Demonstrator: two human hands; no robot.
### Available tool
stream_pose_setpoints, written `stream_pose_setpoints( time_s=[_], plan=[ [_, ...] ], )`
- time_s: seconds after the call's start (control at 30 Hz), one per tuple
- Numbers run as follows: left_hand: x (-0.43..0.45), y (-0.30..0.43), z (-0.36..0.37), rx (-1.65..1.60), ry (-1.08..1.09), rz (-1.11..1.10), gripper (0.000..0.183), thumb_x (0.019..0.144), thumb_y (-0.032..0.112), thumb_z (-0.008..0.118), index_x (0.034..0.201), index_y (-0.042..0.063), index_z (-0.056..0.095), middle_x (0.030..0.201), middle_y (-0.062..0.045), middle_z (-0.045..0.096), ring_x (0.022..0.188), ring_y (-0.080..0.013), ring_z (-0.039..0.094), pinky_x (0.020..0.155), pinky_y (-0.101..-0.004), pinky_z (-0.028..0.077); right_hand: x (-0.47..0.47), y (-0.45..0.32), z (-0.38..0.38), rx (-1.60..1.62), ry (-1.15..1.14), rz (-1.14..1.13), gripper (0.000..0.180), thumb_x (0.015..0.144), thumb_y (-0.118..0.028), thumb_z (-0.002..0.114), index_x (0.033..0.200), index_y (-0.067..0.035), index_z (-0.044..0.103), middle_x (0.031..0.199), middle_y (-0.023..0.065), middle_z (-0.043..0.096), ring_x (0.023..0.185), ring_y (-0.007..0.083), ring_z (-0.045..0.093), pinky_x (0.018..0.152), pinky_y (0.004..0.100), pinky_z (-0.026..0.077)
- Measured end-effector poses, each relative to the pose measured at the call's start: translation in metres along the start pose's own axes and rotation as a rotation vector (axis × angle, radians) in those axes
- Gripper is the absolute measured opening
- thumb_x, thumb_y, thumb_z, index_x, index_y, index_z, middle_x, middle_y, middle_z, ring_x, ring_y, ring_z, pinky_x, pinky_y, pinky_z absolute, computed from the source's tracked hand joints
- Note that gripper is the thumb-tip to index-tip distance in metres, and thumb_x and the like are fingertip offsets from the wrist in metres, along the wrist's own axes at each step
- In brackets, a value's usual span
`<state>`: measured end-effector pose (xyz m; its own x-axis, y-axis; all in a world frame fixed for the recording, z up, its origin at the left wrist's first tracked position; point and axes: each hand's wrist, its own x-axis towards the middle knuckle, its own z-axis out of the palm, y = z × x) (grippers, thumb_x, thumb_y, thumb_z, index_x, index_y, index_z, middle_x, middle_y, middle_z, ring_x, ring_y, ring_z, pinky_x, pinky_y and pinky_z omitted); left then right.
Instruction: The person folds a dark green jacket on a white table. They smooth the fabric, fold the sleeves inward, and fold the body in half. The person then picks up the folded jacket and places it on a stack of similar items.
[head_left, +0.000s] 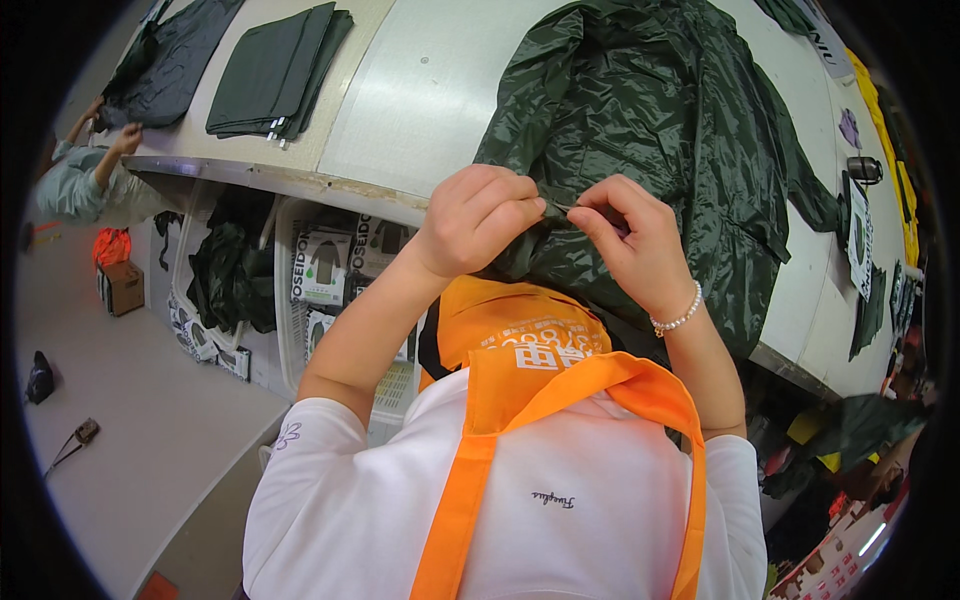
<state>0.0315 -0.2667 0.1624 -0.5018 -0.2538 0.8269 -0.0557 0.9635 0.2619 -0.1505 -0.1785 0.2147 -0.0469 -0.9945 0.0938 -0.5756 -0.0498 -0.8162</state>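
A glossy dark green rain jacket (637, 142) lies spread and wrinkled on the table before me, its lower part hanging over the front edge. Above it, my left hand (480, 217) has its fingers curled together in a pinch. My right hand (634, 236), with a beaded bracelet at the wrist, pinches close to it with thumb and forefinger. Between the fingertips of both hands runs a short thin strand (556, 205); whether it is thread or part of the jacket is unclear. Something small and purple shows inside my right palm, mostly hidden.
Folded dark green garments (274, 75) are stacked left on the pale table (420, 97). A white plastic basket (285, 300) of packaged items stands below its edge. A co-worker's hand (129, 139) is at far left near another dark garment (169, 67). A dark cylinder (865, 170) stands right.
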Motion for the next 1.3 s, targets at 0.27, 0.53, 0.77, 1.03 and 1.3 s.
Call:
stream_pose_setpoints(
  time_s=[0.27, 0.53, 0.77, 1.03, 1.3],
  plan=[
    [0.003, 0.000, 0.000, 0.001, -0.009, 0.017, 0.023, 0.060, -0.002, 0.075, 0.078, 0.003, 0.060, 0.081, -0.009, 0.063, 0.069, -0.0238, 0.061, 0.057, -0.0304, 0.049, 0.000, 0.004, -0.002, 0.036, -0.018, -0.004, 0.017, 0.080, -0.015, 0.069, 0.079, -0.002, 0.058, 0.071, 0.0074, 0.056, 0.053, 0.0185, 0.051, 0.050, 0.0273, 0.041],
    [0.003, -0.001, 0.003, -0.006, -0.012, 0.022, 0.023, 0.060, -0.001, 0.075, 0.078, 0.002, 0.060, 0.081, -0.009, 0.063, 0.068, -0.0241, 0.061, 0.057, -0.0305, 0.050, 0.002, 0.014, -0.003, 0.197, -0.086, 0.100, 0.017, 0.082, -0.015, 0.068, 0.080, -0.001, 0.059, 0.066, 0.0051, 0.057, 0.053, 0.0095, 0.045, 0.049, 0.0235, 0.038],
    [0.004, -0.003, 0.006, -0.039, 0.033, -0.034, 0.031, 0.056, -0.004, 0.076, 0.082, 0.003, 0.061, 0.080, -0.009, 0.062, 0.068, -0.0242, 0.061, 0.057, -0.0306, 0.049, 0.001, 0.014, -0.002, 0.270, -0.032, 0.189, 0.015, 0.083, -0.014, 0.068, 0.082, -0.001, 0.059, 0.067, 0.0034, 0.058, 0.056, 0.0073, 0.046, 0.052, 0.0218, 0.039],
    [0.002, 0.001, 0.007, -0.019, 0.035, -0.143, 0.034, 0.056, -0.006, 0.076, 0.084, 0.005, 0.061, 0.079, -0.008, 0.061, 0.068, -0.0233, 0.059, 0.057, -0.0299, 0.049, -0.013, 0.016, 0.007, 0.246, 0.072, 0.154, 0.016, 0.083, -0.012, 0.067, 0.087, 0.001, 0.058, 0.077, 0.0058, 0.059, 0.065, 0.0105, 0.054, 0.059, 0.0228, 0.044],
    [-0.001, 0.001, 0.014, -0.046, 0.078, -0.140, 0.028, 0.059, -0.002, 0.075, 0.082, 0.004, 0.061, 0.078, -0.008, 0.060, 0.065, -0.0253, 0.058, 0.056, -0.0327, 0.047, -0.008, 0.011, 0.012, 0.207, 0.094, 0.099, 0.017, 0.081, -0.012, 0.069, 0.085, 0.000, 0.059, 0.078, 0.0082, 0.058, 0.064, 0.0154, 0.055, 0.058, 0.0249, 0.045]
  ],
)
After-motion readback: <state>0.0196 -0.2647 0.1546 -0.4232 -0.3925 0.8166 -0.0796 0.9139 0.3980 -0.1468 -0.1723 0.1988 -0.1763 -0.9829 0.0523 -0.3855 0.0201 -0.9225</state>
